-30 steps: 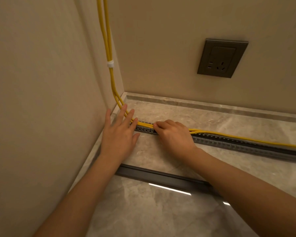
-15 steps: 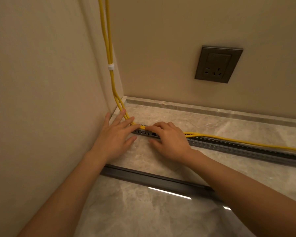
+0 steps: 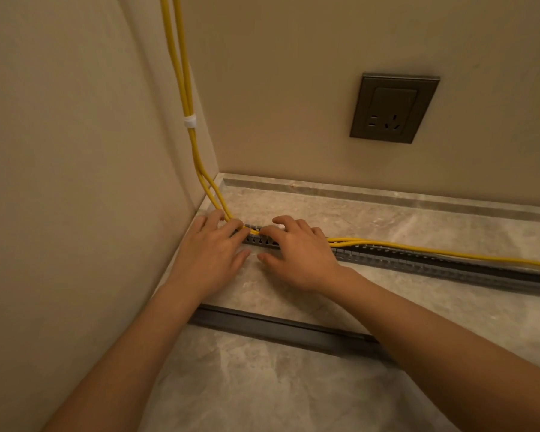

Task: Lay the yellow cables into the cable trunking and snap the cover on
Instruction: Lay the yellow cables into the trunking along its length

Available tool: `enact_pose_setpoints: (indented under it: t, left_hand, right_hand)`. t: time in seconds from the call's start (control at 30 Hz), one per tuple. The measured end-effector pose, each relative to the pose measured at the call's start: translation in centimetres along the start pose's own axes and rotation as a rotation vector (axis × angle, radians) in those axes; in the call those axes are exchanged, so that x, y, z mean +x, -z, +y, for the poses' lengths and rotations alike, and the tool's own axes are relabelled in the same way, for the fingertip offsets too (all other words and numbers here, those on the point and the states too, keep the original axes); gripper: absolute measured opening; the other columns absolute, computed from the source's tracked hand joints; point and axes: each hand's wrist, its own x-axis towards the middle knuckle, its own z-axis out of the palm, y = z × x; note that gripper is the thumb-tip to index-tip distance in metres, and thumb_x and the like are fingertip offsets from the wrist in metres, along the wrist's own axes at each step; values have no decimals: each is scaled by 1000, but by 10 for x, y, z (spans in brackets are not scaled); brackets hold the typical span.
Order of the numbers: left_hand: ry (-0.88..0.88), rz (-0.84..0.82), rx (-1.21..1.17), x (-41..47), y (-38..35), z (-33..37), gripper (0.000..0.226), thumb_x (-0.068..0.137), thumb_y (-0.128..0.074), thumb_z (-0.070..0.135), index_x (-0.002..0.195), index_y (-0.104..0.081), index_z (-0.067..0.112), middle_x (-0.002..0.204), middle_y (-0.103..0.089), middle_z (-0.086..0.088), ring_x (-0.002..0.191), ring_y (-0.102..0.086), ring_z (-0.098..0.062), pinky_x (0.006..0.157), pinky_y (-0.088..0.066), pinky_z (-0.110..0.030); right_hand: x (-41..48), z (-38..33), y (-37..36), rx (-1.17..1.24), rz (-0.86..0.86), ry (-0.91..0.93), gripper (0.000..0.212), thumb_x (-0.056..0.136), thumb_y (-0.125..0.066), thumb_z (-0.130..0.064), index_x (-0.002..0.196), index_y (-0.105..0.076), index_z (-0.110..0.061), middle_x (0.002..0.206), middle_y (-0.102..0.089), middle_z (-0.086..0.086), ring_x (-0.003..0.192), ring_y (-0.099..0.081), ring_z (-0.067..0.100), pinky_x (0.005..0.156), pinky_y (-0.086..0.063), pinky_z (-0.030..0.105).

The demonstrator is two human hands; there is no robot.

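Two yellow cables (image 3: 184, 88) run down the wall corner, bound by a white tie (image 3: 190, 121), then bend right along the floor. A grey slotted cable trunking (image 3: 418, 260) lies on the marble floor. My left hand (image 3: 212, 254) rests flat at the trunking's left end, its fingers pressing the cables down. My right hand (image 3: 296, 251) lies just to the right, fingertips on the cables over the trunking. Further right the cables (image 3: 449, 252) ride on top of the trunking. The dark grey cover (image 3: 281, 330) lies loose on the floor, nearer to me, partly under my forearms.
A beige wall (image 3: 60, 182) stands close on the left and another behind. A dark wall socket (image 3: 393, 109) sits on the back wall. A marble skirting (image 3: 387, 194) runs along the back wall's foot.
My left hand's fingers have curled onto the cables at the trunking's end. My right hand has shifted slightly left along the trunking. The camera has moved a little closer.
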Motion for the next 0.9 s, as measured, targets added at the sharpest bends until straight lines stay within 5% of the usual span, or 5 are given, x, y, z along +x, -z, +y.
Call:
enact_pose_setpoints:
  t: [0.2,0.47,0.7,0.9]
  left_hand:
    - [103,26,-136,-6,-2,-1,52,82,-64,35,129,-52,17,107,-69,0,96,-55,-27,78,-44,-40]
    - [112,23,-40,-19,-8,-15,65,79,-68,30,138,-43,17,139,-51,0,106,-54,-36,86,-44,-45]
    - [148,135,-213,-24,-15,-13,49,84,-47,32,130,-51,15,137,-51,-3,101,-50,-32,85,-47,-46]
    - [112,108,-71,-12,-18,-13,52,83,-58,23,133,-49,13,150,-34,0,108,-45,-33,84,-46,-44]
  right_hand:
    - [12,-9,1,22,-52,73,52,89,-44,-51,137,-36,-33,142,-40,3,127,-35,27,99,-31,46]
    - [13,-6,-4,15,-5,112,49,90,-46,-47,136,-38,-31,143,-36,4,126,-38,26,99,-32,44]
    - [10,-8,-7,10,43,149,50,91,-43,-49,138,-37,-34,144,-38,-1,127,-37,23,101,-30,43]
    - [11,-6,-7,-10,33,149,51,90,-45,-47,138,-34,-35,144,-37,1,125,-39,25,97,-34,45]
